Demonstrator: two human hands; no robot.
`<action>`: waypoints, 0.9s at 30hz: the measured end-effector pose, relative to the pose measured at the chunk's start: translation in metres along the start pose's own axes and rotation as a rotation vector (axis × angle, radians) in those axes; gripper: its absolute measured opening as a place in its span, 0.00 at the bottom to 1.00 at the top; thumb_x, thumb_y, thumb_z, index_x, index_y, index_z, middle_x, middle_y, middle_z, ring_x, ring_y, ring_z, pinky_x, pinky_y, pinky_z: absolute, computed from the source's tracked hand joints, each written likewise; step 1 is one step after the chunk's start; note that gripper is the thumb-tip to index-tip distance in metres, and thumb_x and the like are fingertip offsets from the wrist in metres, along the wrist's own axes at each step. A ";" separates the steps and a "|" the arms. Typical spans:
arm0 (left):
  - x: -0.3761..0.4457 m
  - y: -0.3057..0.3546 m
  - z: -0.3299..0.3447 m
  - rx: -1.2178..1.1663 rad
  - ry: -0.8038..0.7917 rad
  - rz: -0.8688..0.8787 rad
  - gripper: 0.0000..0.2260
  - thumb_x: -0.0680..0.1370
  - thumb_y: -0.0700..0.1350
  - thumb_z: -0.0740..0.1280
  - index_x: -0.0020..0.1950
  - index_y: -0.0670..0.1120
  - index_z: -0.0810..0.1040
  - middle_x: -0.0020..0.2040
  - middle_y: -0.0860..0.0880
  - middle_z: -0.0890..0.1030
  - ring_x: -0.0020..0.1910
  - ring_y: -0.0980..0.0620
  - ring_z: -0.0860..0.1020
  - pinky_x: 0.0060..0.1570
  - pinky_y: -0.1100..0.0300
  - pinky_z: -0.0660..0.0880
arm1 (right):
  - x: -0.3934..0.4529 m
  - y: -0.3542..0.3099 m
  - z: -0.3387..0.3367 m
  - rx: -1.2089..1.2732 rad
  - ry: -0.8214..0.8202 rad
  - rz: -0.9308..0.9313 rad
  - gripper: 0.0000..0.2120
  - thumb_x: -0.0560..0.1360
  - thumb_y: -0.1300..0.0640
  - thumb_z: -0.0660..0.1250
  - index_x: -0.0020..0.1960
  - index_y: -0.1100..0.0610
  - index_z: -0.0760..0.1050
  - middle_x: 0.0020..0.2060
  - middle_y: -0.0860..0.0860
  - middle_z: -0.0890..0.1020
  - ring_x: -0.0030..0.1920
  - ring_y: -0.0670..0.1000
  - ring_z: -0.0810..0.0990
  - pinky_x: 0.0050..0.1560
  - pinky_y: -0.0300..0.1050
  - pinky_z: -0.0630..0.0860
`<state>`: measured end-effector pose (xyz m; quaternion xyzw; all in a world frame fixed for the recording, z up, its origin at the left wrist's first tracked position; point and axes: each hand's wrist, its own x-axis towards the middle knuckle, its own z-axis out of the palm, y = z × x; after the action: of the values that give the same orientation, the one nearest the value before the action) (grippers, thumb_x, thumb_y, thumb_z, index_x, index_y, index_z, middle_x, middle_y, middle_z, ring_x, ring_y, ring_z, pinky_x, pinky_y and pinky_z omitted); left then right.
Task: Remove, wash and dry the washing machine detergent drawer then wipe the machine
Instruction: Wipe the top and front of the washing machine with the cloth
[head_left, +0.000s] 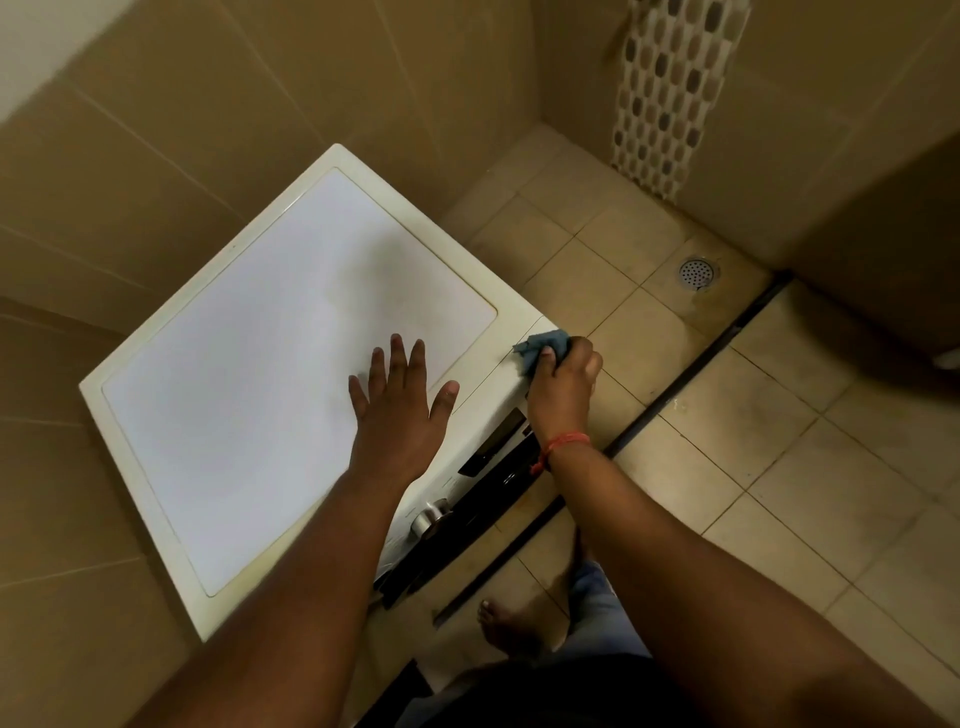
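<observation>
Washing machine wipe underway: left hand flat on top, right hand gripping blue cloth at 3 o'clock corner; could easily bump the dial.

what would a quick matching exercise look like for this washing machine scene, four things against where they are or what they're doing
Column one:
1. left hand
2. right hand
3. blue cloth
4. floor drain

Column two:
A. set in the tiled floor by the wall
B. flat, fingers spread, on the washing machine top
C. bunched at the machine's front corner
D. gripping the cloth, red thread at the wrist

Pairs: 1-B, 2-D, 3-C, 4-A
</observation>
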<state>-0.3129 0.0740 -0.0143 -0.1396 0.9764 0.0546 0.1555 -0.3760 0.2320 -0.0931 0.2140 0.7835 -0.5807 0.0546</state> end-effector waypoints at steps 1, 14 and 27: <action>-0.001 0.001 0.001 0.010 -0.005 -0.001 0.36 0.76 0.66 0.38 0.81 0.50 0.45 0.81 0.47 0.43 0.80 0.45 0.42 0.75 0.40 0.41 | 0.002 0.001 0.000 0.000 0.002 0.003 0.13 0.82 0.55 0.58 0.64 0.59 0.67 0.64 0.56 0.68 0.59 0.54 0.70 0.61 0.47 0.69; -0.011 -0.010 0.001 0.032 -0.023 -0.061 0.36 0.76 0.67 0.37 0.81 0.51 0.44 0.81 0.47 0.42 0.80 0.45 0.42 0.75 0.40 0.41 | 0.059 0.004 -0.027 0.052 -0.455 -0.097 0.14 0.83 0.52 0.55 0.65 0.52 0.73 0.56 0.49 0.77 0.54 0.48 0.75 0.56 0.43 0.72; -0.017 -0.023 0.004 -0.021 0.022 -0.046 0.35 0.77 0.66 0.40 0.81 0.50 0.45 0.81 0.47 0.43 0.80 0.45 0.42 0.75 0.40 0.41 | 0.020 0.039 -0.018 0.078 -0.208 0.175 0.18 0.83 0.49 0.54 0.71 0.50 0.69 0.64 0.52 0.76 0.62 0.53 0.76 0.65 0.52 0.73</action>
<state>-0.2897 0.0570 -0.0143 -0.1644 0.9739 0.0599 0.1445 -0.3755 0.2628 -0.1284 0.2223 0.7287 -0.6229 0.1777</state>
